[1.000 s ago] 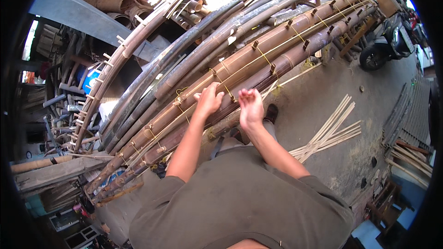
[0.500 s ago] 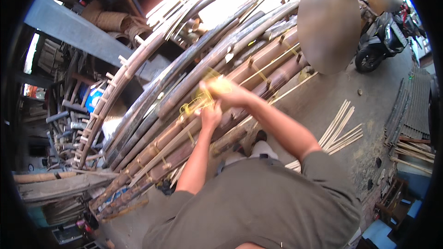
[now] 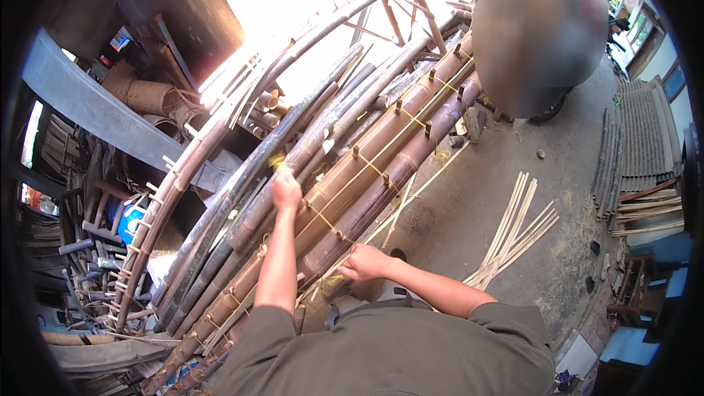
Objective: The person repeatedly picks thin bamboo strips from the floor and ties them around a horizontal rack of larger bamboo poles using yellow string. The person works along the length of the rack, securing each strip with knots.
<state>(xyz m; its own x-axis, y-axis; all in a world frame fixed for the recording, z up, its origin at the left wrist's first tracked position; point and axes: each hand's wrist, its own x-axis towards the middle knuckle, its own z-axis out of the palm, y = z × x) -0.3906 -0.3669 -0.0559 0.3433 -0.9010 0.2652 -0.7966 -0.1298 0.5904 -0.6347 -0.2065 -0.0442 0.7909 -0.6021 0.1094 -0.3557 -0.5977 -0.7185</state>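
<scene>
Two long brown bamboo poles [image 3: 405,164] lie side by side in front of me, studded with short dark pegs [image 3: 356,152]. Yellow cord [image 3: 320,218] runs across from peg to peg. My left hand [image 3: 286,192] is closed in a fist above the farther pole, with a small bundle of yellow cord [image 3: 277,161] sticking out of its top. Near the closer pole, my right hand [image 3: 365,262] is closed, fingers curled, close to my body. Loose yellow strands show beside and below it; what its fingers grip is mostly hidden.
Several darker bamboo poles [image 3: 323,114] lie beyond the pegged pair. A curved bamboo frame with pegs [image 3: 158,209] rises at the left. Split bamboo strips [image 3: 513,231] lie on the floor at the right. Corrugated sheets [image 3: 645,132] stand farther right. A blurred person [image 3: 539,37] is at the far end.
My hands were together over the poles and have moved apart. The left went outward with the cord bundle; the right came back toward my body. The view has shifted.
</scene>
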